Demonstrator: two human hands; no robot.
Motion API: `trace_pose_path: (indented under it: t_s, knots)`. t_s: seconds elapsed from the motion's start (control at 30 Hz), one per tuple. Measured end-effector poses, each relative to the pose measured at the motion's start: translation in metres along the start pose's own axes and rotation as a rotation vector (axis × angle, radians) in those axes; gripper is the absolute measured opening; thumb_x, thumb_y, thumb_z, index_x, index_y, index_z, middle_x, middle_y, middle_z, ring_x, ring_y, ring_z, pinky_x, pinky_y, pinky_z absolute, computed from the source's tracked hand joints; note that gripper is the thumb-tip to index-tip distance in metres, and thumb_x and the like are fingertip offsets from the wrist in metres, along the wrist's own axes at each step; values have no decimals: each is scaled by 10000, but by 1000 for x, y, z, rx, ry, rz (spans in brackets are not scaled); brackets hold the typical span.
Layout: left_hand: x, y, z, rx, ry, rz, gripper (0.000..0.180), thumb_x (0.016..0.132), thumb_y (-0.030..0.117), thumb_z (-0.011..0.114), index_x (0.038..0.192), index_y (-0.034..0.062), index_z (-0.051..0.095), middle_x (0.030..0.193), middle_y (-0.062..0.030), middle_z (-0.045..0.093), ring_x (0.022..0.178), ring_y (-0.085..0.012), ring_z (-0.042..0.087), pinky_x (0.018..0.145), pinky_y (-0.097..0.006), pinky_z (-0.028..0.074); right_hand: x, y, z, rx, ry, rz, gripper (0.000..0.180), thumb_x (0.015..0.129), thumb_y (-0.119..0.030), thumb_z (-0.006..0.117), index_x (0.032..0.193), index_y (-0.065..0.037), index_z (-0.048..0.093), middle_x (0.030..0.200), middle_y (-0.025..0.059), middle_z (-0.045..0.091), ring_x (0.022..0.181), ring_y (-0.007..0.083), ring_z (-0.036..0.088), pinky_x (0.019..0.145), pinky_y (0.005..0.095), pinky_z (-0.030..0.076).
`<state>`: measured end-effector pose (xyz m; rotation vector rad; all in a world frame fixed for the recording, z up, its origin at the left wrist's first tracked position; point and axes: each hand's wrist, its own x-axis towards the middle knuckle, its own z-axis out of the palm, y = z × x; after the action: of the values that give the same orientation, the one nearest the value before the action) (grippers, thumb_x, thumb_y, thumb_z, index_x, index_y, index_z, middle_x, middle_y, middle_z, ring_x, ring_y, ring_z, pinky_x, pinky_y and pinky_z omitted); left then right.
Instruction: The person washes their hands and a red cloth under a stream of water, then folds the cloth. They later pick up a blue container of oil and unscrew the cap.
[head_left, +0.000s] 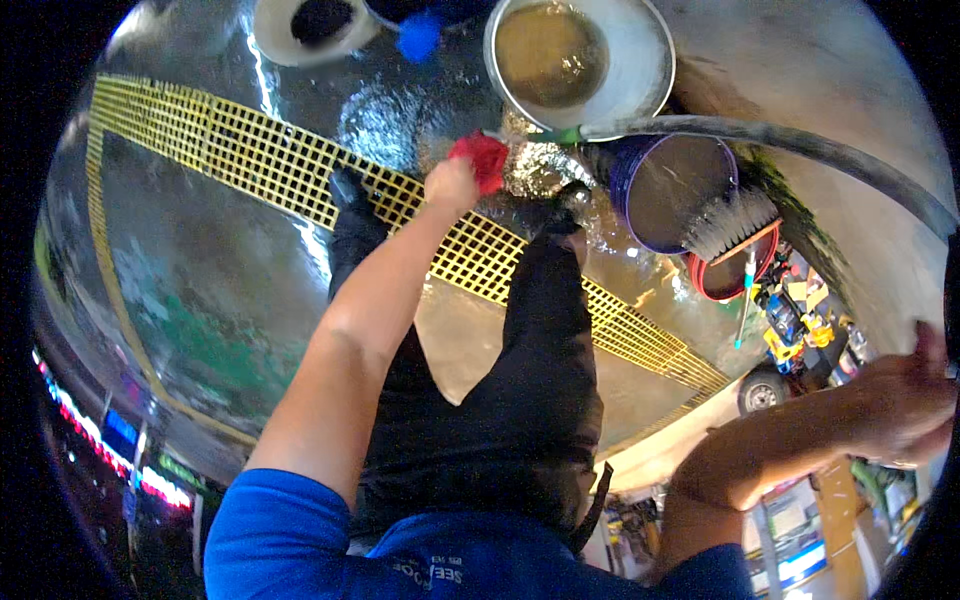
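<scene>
My left hand point(452, 187) is closed round a crumpled red cloth point(484, 160), held out above the wet floor. Close beside the cloth is the end of a grey hose point(800, 138), with a green fitting point(565, 135) near its tip. My right hand point(905, 405) reaches to the far right edge of the head view. Its fingers look curled round something at the edge that I cannot make out. A metal basin point(640, 85) with murky water stands just beyond the hose tip.
Yellow grating point(260, 150) crosses the floor under my legs. To the right stand a purple bucket point(622, 195), a grey-bristled brush point(730, 225) and a red bucket point(715, 285). A pale bucket point(275, 35) and a blue object point(419, 37) are at the back. Toys point(790, 330) lie at the right.
</scene>
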<state>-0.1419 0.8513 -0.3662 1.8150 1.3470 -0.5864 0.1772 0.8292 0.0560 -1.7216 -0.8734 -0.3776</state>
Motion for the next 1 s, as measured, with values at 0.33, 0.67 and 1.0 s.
trace_pose_path:
  t_s: [0.33,0.67,1.0]
  knots:
    - [71,50,69,-571,241,-103,286,788,221,726,1040,89,700,877,-141,710,785,-271,694,729,-388,548,-452,237,79,566,-543,1977,596,936,-464,552,1297,4,477,1212,202,578,980,278,621,807,372,533]
    - [85,3,102,-1145,115,-121,389,833,4,664,1213,-29,584,873,-68,678,747,-115,607,696,-252,493,-500,295,218,315,-543,1964,305,1004,-140,416,1303,-131,473,1135,74,633,918,252,636,789,409,555]
    - [107,16,102,-1398,-303,-410,334,966,277,521,1172,18,573,910,-66,682,807,-213,637,743,-336,517,-479,270,191,447,-574,1860,373,979,-336,479,1222,-63,551,1137,106,640,1030,275,604,935,429,470]
